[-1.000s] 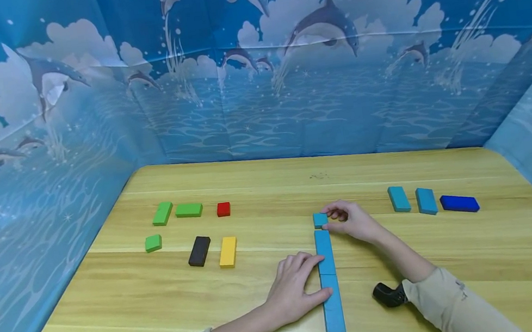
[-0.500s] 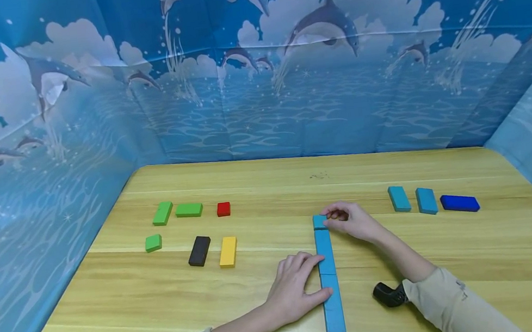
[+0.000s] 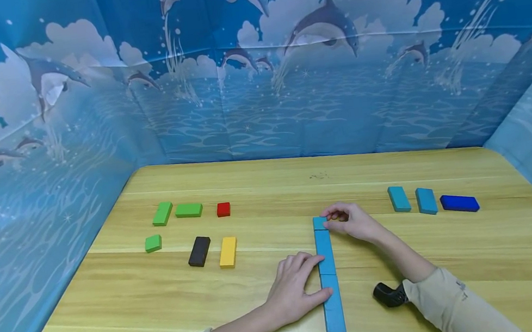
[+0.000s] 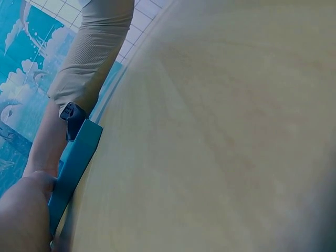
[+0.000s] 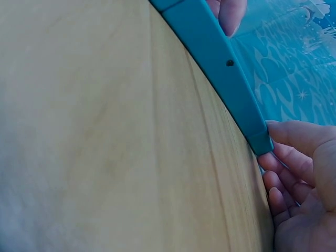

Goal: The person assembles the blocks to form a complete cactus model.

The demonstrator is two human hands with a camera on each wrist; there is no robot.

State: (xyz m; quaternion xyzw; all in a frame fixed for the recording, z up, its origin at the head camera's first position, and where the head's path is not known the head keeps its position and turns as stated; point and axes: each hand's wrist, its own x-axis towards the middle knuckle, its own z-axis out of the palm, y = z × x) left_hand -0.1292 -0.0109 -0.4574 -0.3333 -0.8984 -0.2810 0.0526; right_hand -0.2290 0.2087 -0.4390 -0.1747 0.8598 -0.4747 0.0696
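Note:
A straight row of light-blue blocks [image 3: 334, 317] runs away from me across the table, two long ones end to end. At its far end sits a small light-blue block [image 3: 319, 223], lined up with them. My right hand [image 3: 357, 223] pinches this small block between thumb and index finger, also seen in the right wrist view. My left hand [image 3: 292, 289] lies at the left of the row, its thumb and index fingertip touching the long blocks. In the left wrist view, the side of a long blue block [image 4: 76, 168] shows beside that hand.
At the left lie several green blocks [image 3: 189, 210], a red block [image 3: 224, 209], a black block [image 3: 199, 251] and a yellow block [image 3: 228, 252]. At the right are light-blue blocks [image 3: 399, 199] and a dark-blue block [image 3: 459, 203]. A dolphin-print curtain [image 3: 259, 106] stands behind the table.
My right hand has drawn the small light-blue block slightly toward me, and the gap between it and the row has closed. My left hand has stayed in place.

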